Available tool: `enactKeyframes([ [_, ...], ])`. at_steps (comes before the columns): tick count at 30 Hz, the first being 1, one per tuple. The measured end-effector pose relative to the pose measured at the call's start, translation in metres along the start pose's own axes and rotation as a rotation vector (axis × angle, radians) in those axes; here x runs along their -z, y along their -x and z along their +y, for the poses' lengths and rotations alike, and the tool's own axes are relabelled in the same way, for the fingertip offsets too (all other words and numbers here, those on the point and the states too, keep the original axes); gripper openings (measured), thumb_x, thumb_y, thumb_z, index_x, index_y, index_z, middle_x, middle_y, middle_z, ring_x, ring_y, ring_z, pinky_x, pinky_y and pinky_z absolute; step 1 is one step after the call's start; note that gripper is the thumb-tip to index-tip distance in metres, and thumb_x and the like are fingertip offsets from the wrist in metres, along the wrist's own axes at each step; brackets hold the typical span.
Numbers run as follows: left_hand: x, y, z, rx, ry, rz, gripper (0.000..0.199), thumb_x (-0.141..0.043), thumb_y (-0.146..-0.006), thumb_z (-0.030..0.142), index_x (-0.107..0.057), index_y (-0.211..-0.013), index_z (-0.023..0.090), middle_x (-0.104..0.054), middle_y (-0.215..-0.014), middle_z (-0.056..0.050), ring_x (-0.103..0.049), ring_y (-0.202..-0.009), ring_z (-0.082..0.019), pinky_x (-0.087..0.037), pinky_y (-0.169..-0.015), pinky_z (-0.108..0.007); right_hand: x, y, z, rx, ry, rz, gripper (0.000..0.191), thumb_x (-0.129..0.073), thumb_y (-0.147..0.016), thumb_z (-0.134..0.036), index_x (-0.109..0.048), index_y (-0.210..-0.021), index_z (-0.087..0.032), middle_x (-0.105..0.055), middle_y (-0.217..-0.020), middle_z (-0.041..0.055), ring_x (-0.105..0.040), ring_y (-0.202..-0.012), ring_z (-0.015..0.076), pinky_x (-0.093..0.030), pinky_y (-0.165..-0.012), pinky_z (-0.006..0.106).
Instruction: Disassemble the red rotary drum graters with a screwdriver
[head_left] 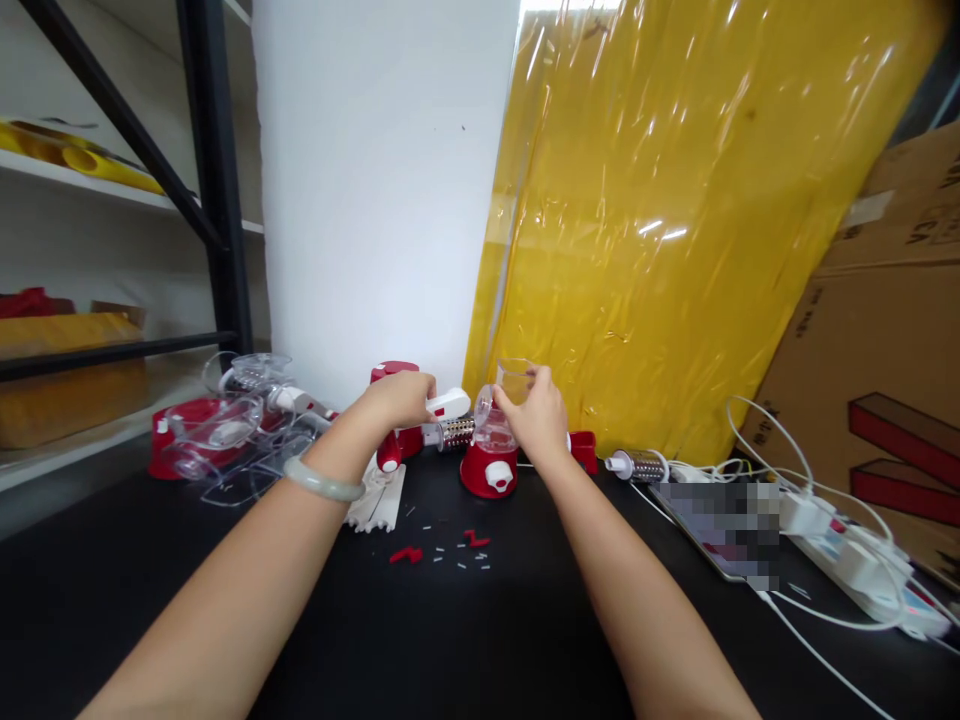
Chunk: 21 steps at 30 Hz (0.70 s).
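Observation:
In the middle of the black table stands a rotary grater with a red base (pixel 489 478), a white knob on its front and a clear plastic body (pixel 495 432) on top. My right hand (pixel 541 415) is closed around the clear body, thumb on its near side. My left hand (pixel 401 397) grips a white crank handle (pixel 450 403) with a red inset. Just below that handle is a metal grating drum (pixel 455 432), close to the opening of the clear body; whether they are joined I cannot tell. Behind my left hand stands another red part (pixel 396 370).
Two small red pieces (pixel 407 555) and several tiny pale pins lie in front. Clear plastic parts (pixel 244 430) crowd the left. On the right are another grating drum (pixel 641 466), a tablet (pixel 720 530), a power strip (pixel 862 570) with cables, and a cardboard box (pixel 870 330).

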<state>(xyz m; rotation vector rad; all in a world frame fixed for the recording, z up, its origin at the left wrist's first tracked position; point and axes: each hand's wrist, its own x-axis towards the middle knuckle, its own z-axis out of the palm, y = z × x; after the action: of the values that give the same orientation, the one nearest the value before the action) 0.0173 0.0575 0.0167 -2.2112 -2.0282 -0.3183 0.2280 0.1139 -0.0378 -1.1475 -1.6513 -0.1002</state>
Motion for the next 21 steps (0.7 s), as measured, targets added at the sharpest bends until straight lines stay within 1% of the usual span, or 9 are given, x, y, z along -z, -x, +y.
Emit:
enactKeyframes([
  [2,-0.006,-0.003,-0.001,-0.003,-0.01,-0.01,0.033,-0.069,-0.072,0.034,-0.066,-0.1,0.016,-0.072,-0.1,-0.013,-0.067,-0.093,-0.027,-0.047,-0.073,-0.03,0.006,-0.004,0.002,-0.029,-0.04,0.019,0.054,-0.064,-0.078,-0.055,-0.048,-0.114,-0.019,-0.065,-0.104,0.0146,-0.062,-0.094,0.0313,-0.046,-0.081,0.043],
  [4,-0.011,-0.005,-0.001,-0.023,-0.016,-0.022,0.033,-0.068,-0.074,0.035,-0.065,-0.101,0.016,-0.072,-0.102,-0.013,-0.067,-0.094,-0.027,-0.047,-0.073,-0.03,0.016,-0.011,0.003,-0.06,-0.076,0.074,0.055,-0.064,-0.077,-0.055,-0.047,-0.114,-0.018,-0.065,-0.102,0.0134,-0.062,-0.09,0.0293,-0.046,-0.078,0.04],
  [7,-0.023,-0.008,0.005,-0.062,-0.024,-0.047,0.034,-0.069,-0.075,0.037,-0.064,-0.104,0.019,-0.072,-0.104,-0.011,-0.068,-0.092,-0.026,-0.047,-0.073,-0.03,0.042,-0.022,0.003,-0.068,-0.1,0.173,0.057,-0.065,-0.075,-0.056,-0.047,-0.113,-0.018,-0.064,-0.097,0.0107,-0.061,-0.085,0.0264,-0.046,-0.076,0.038],
  [10,-0.04,-0.013,0.017,-0.083,-0.033,-0.076,0.037,-0.072,-0.072,0.036,-0.065,-0.106,0.022,-0.073,-0.104,-0.009,-0.068,-0.092,-0.026,-0.047,-0.072,-0.029,0.074,-0.03,0.004,-0.1,-0.014,0.208,0.057,-0.066,-0.072,-0.057,-0.048,-0.111,-0.02,-0.062,-0.085,0.0056,-0.061,-0.078,0.0255,-0.045,-0.071,0.037],
  [12,-0.053,-0.016,0.025,-0.094,-0.04,-0.091,0.04,-0.075,-0.07,0.034,-0.066,-0.107,0.024,-0.072,-0.105,-0.009,-0.068,-0.093,-0.027,-0.048,-0.072,-0.029,0.092,-0.032,0.007,-0.141,0.081,0.161,0.054,-0.065,-0.071,-0.058,-0.05,-0.108,-0.022,-0.062,-0.079,0.0035,-0.061,-0.075,0.0262,-0.044,-0.069,0.037],
  [15,-0.07,-0.02,0.035,-0.127,-0.03,-0.104,0.04,-0.077,-0.068,0.033,-0.067,-0.107,0.027,-0.072,-0.106,-0.008,-0.068,-0.095,-0.028,-0.047,-0.071,-0.03,0.109,-0.034,0.012,-0.179,0.215,0.064,0.054,-0.065,-0.069,-0.062,-0.052,-0.105,-0.024,-0.064,-0.081,0.0057,-0.063,-0.078,0.0289,-0.045,-0.068,0.038],
  [18,-0.084,-0.021,0.037,-0.164,0.006,-0.12,0.035,-0.078,-0.068,0.03,-0.069,-0.102,0.028,-0.073,-0.102,-0.006,-0.068,-0.091,-0.026,-0.046,-0.07,-0.029,0.112,-0.034,0.016,-0.175,0.289,0.008,0.056,-0.065,-0.068,-0.064,-0.054,-0.105,-0.023,-0.066,-0.086,0.0096,-0.064,-0.082,0.0318,-0.046,-0.069,0.039],
  [21,-0.095,-0.021,0.036,-0.188,0.045,-0.128,0.032,-0.077,-0.069,0.026,-0.07,-0.1,0.028,-0.072,-0.1,-0.005,-0.067,-0.091,-0.026,-0.045,-0.07,-0.028,0.106,-0.034,0.018,-0.157,0.3,-0.024,0.056,-0.063,-0.069,-0.065,-0.054,-0.105,-0.023,-0.067,-0.087,0.0108,-0.065,-0.084,0.033,-0.047,-0.069,0.04],
])
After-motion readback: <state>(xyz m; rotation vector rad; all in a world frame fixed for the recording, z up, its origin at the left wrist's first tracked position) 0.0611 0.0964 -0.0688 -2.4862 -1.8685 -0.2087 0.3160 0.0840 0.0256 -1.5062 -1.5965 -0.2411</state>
